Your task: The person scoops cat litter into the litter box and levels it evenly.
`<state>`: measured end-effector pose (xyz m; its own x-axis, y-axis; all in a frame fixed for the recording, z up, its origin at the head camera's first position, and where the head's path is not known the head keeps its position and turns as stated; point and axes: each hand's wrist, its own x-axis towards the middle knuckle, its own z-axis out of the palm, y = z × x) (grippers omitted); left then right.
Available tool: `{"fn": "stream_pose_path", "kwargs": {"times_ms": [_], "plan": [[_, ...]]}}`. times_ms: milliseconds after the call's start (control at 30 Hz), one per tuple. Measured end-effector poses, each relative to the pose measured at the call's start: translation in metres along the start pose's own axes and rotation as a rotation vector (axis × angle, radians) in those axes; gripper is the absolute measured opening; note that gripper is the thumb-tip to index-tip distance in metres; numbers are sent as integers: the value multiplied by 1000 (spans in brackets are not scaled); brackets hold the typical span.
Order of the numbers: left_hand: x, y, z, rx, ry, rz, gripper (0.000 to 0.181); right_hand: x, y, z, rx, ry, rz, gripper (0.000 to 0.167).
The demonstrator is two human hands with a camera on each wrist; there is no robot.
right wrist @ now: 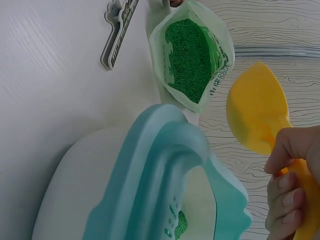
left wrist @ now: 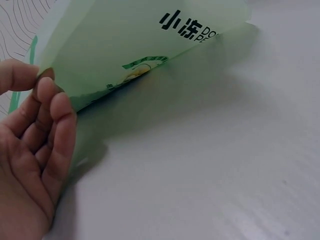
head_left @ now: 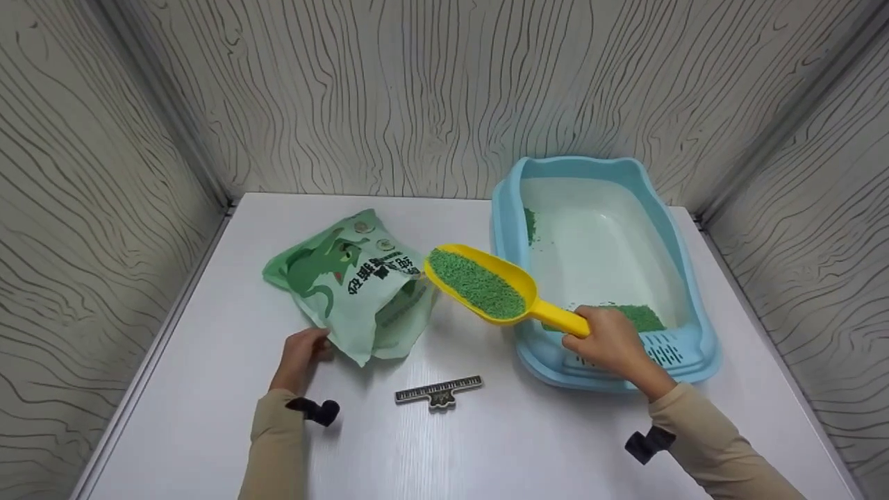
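Observation:
My right hand (head_left: 611, 344) grips the handle of a yellow scoop (head_left: 531, 292), which is heaped with green pellets (head_left: 479, 283) and held in the air between the bag and the blue litter box. In the right wrist view the scoop (right wrist: 257, 110) shows its yellow underside. The light green bag (head_left: 340, 278) lies on its side with its mouth towards the front right; green pellets (right wrist: 189, 60) show inside it. At the bag's near left edge, my left hand (head_left: 302, 357) pinches the bag (left wrist: 125, 45) between thumb and fingers (left wrist: 47, 92).
The blue litter box (head_left: 510, 229) stands on the right of the white table (head_left: 208, 389), with green pellets in its front and at its left side. A dark ruler-shaped clip (head_left: 439, 392) lies in front of the bag. Patterned walls (head_left: 361, 97) enclose the table's back and sides.

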<state>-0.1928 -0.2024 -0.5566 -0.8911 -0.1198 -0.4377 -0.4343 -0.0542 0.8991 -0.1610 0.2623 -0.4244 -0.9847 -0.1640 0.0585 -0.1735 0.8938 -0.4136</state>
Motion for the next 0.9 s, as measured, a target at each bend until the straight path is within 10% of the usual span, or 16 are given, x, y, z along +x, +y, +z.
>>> {"fn": "stream_pose_path", "kwargs": {"times_ms": [233,900], "plan": [[20,-17,-2,12,44,-7,18,0,11,3,86,42,58,19],[19,-18,-2,-44,31,-2,19,1,34,-17,107,164,123,23]]}}
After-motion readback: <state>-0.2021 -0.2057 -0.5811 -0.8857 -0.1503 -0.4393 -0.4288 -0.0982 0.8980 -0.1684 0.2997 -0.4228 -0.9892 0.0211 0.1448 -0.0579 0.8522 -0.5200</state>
